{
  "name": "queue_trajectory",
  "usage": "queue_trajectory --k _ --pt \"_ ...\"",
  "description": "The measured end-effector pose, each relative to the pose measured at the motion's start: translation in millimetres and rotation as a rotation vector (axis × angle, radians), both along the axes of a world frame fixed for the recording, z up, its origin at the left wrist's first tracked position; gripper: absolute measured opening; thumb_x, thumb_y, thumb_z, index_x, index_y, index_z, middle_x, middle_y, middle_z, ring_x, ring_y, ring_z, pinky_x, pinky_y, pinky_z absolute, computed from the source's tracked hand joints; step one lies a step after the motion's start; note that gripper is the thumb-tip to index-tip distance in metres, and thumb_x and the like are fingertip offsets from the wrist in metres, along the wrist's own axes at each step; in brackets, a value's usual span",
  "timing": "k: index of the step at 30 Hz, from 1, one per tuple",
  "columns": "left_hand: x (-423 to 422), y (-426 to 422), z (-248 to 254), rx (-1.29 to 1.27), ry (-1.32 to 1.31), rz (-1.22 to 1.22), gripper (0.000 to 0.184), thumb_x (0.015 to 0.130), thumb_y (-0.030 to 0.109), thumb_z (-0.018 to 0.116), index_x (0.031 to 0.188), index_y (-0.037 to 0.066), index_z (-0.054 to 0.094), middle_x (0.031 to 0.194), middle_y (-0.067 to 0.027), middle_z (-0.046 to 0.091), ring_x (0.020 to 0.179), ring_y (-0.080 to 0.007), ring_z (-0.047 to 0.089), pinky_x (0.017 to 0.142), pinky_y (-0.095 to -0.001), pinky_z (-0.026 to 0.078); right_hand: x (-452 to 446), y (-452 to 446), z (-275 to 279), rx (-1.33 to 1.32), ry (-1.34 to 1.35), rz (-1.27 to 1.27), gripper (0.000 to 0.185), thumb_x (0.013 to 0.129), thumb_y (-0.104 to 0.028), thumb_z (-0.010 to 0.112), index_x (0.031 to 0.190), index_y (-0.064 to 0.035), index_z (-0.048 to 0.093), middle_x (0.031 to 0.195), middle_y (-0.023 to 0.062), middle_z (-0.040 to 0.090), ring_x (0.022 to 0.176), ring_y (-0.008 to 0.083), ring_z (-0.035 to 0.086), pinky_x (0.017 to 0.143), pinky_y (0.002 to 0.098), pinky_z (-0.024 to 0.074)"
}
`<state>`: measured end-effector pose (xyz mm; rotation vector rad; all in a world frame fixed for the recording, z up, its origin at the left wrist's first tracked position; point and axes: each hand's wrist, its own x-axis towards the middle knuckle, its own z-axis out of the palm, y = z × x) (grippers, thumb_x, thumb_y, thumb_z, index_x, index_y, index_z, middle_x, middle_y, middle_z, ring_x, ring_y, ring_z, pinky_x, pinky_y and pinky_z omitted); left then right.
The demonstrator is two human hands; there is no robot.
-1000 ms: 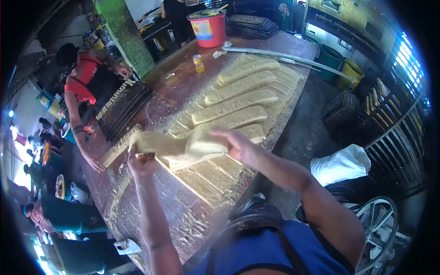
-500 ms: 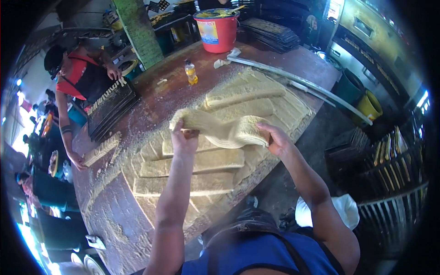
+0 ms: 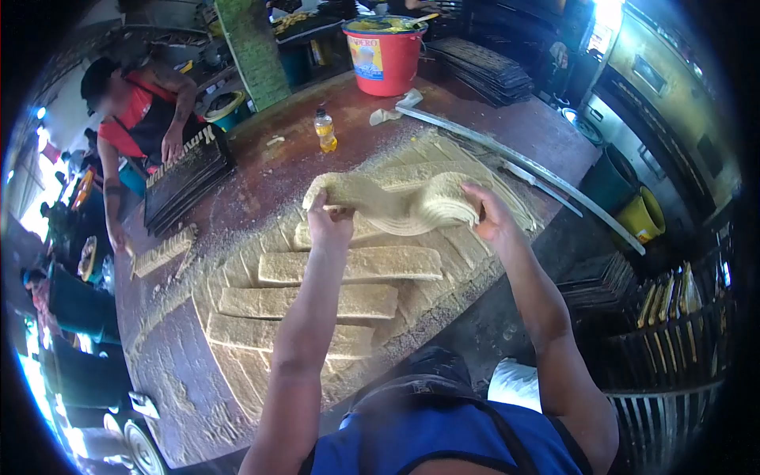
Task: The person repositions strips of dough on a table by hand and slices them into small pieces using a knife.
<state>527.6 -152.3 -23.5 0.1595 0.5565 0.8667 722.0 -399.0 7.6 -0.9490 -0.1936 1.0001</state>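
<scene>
A long, sagging dough strip (image 3: 396, 207) hangs between my hands above the table, coated in crumbs. My left hand (image 3: 331, 222) grips its left end, with the thumb on the near side. Its right end, curled over in layers, is held by my right hand (image 3: 492, 212). Beneath it, several crumb-coated strips (image 3: 348, 264) lie side by side on a wide scored dough sheet (image 3: 237, 388). Part of the sheet and strips is hidden by my left forearm.
On the red-brown table (image 3: 261, 170) stand a red bucket (image 3: 384, 63), a small bottle (image 3: 325, 132) and stacked trays (image 3: 483, 67). A long metal bar (image 3: 522, 154) lies at the right edge. At the left, a co-worker (image 3: 142, 111) reaches towards cut dough (image 3: 162, 252) beside dark trays (image 3: 186, 190).
The view has shifted. The strip, earlier low over the sheet, is now lifted and held farther back, sagging between both hands. More strips lying on the sheet show in front of it.
</scene>
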Motion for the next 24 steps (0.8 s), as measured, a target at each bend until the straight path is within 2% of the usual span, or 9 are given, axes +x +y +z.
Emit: queue_trajectory --k 5,6,10,12,14,16,20,22,24 --pt "19.7 56.5 -1.6 -0.038 0.049 0.174 0.040 0.099 0.023 0.056 0.134 0.005 0.048 0.129 -0.0197 0.054 0.121 -0.0382 0.053 0.106 -0.0565 0.043 65.2 84.1 4.5 0.006 -0.020 0.179 0.031 0.090 -0.018 0.070 0.116 -0.0025 0.064 0.111 0.0118 0.070 0.100 0.0257 0.069 0.090 0.0408 0.0557" --pt "23.5 76.6 -16.5 0.037 0.012 0.177 0.041 0.099 0.025 0.055 0.135 0.007 0.048 0.133 -0.0176 0.053 0.123 -0.0361 0.052 0.108 -0.0564 0.041 68.3 99.7 17.8 -0.034 0.015 0.220 0.032 0.088 -0.016 0.072 0.115 -0.0024 0.064 0.110 0.0114 0.070 0.099 0.0252 0.069 0.089 0.0403 0.0562" --pt "40.8 117.4 -21.0 0.130 0.055 0.333 0.040 0.101 0.023 0.051 0.138 0.008 0.047 0.135 -0.0148 0.053 0.124 -0.0354 0.052 0.108 -0.0561 0.040 128.1 185.4 -3.8 -0.045 -0.083 0.329 0.034 0.084 -0.013 0.075 0.114 -0.0028 0.065 0.109 0.0112 0.071 0.100 0.0237 0.069 0.091 0.0392 0.0553" --pt "50.4 141.8 -34.8 0.106 0.151 0.389 0.036 0.098 0.019 0.057 0.131 0.006 0.053 0.126 -0.0152 0.060 0.113 -0.0330 0.060 0.098 -0.0513 0.047 153.4 224.7 -18.4 -0.042 -0.092 0.409 0.033 0.084 -0.012 0.075 0.114 -0.0029 0.065 0.108 0.0112 0.071 0.099 0.0237 0.069 0.091 0.0390 0.0554" --pt "60.7 157.6 -41.9 0.056 0.207 0.452 0.036 0.097 0.017 0.058 0.131 0.006 0.054 0.123 -0.0151 0.062 0.110 -0.0330 0.061 0.098 -0.0520 0.048 175.6 264.3 -30.7 -0.059 -0.117 0.504 0.033 0.084 -0.014 0.075 0.115 -0.0043 0.065 0.109 0.0099 0.071 0.099 0.0239 0.069 0.092 0.0398 0.0544" --pt "65.5 174.4 -55.3 0.007 0.267 0.496 0.037 0.096 0.012 0.058 0.132 0.006 0.054 0.123 -0.0150 0.062 0.112 -0.0335 0.062 0.097 -0.0543 0.048 192.2 297.2 -46.5 -0.085 -0.083 0.559 0.034 0.084 -0.014 0.076 0.115 -0.0040 0.065 0.109 0.0102 0.071 0.100 0.0240 0.069 0.092 0.0398 0.0543" --pt "72.0 196.0 -81.9 0.015 0.369 0.480 0.036 0.097 0.012 0.057 0.132 0.007 0.054 0.123 -0.0148 0.063 0.113 -0.0335 0.061 0.097 -0.0554 0.048 212.5 337.5 -83.1 -0.111 -0.092 0.608 0.037 0.081 -0.012 0.078 0.114 -0.0022 0.066 0.109 0.0119 0.071 0.100 0.0239 0.069 0.090 0.0393 0.0556" --pt "68.8 214.0 -113.4 0.049 0.345 0.455 0.038 0.097 0.012 0.057 0.134 0.008 0.052 0.127 -0.0150 0.060 0.119 -0.0329 0.059 0.099 -0.0566 0.047 225.0 349.5 -108.1 -0.125 -0.103 0.639 0.040 0.078 -0.010 0.080 0.114 -0.0015 0.066 0.109 0.0123 0.071 0.099 0.0238 0.070 0.087 0.0393 0.0571" --pt "57.2 236.4 -154.3 0.100 0.407 0.412 0.039 0.097 0.011 0.056 0.135 0.008 0.051 0.130 -0.0150 0.058 0.121 -0.0321 0.058 0.098 -0.0559 0.047 238.5 356.7 -133.9 -0.272 -0.362 0.584 0.049 0.075 -0.018 0.082 0.117 -0.0009 0.065 0.111 0.0148 0.071 0.100 0.0267 0.070 0.088 0.0409 0.0561"
